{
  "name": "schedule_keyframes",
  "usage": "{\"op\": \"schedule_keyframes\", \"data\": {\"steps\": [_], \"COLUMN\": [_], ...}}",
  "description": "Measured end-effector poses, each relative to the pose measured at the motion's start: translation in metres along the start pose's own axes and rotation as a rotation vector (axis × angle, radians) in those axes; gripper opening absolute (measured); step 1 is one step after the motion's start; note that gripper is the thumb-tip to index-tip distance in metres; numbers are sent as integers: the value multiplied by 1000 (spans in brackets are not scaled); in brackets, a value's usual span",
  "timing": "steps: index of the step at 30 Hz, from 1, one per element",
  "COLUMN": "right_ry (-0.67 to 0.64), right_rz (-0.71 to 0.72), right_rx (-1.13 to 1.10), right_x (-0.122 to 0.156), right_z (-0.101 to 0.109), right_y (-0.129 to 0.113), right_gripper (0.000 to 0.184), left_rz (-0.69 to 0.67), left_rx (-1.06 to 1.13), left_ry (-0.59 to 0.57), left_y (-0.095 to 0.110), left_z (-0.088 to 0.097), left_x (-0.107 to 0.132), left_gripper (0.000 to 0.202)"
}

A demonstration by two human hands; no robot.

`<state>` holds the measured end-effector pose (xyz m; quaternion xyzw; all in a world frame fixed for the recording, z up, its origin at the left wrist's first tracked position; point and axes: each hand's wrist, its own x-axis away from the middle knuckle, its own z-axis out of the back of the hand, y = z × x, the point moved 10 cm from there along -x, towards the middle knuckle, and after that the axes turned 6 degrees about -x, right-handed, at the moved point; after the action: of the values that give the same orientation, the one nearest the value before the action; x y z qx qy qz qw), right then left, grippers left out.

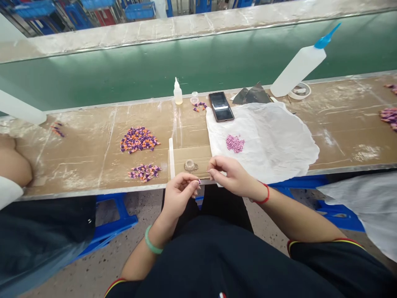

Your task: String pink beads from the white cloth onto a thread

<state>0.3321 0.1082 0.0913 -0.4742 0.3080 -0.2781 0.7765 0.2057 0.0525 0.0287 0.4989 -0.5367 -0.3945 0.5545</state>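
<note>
"Purple and white, at the fingertips of the left hand (182, 192)?"

"Yes: a small piece (199, 181), pinched between thumb and fingers, at the near edge of the table (80, 145)."

"And the right hand (232, 178)?"

"Apart from the left, but near, with thumb and forefinger bent towards each other in a pinch. Whether on anything, impossible to tell: too small."

"Beyond the fingertips?"

"Just past the gap between both hands, a small clear dish (189, 165) on flat cardboard (201, 154). Past the right hand, tiny pink bits (235, 143) heaped on a white cloth (279, 136). Left of the left hand, a larger heap (139, 139) and a smaller heap (144, 172), both purple and orange."
</note>
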Motion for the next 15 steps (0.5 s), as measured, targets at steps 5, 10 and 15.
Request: {"op": "schedule_keyframes", "data": {"steps": [5, 10, 15], "right_ry": [-242, -439, -535], "right_rz": [103, 61, 22], "right_rx": [518, 807, 955], "right_x": [-34, -52, -57], "right_z": [-34, -51, -54], "right_y": [23, 33, 31], "right_gripper": [17, 14, 14], "left_rz": [100, 122, 122], "left_rx": [6, 21, 52], "left_ry": [112, 132, 133], "left_y": [-22, -32, -34], "left_z": [36, 50, 54], "left_x": [8, 10, 8], "left_gripper": [29, 26, 26]}}
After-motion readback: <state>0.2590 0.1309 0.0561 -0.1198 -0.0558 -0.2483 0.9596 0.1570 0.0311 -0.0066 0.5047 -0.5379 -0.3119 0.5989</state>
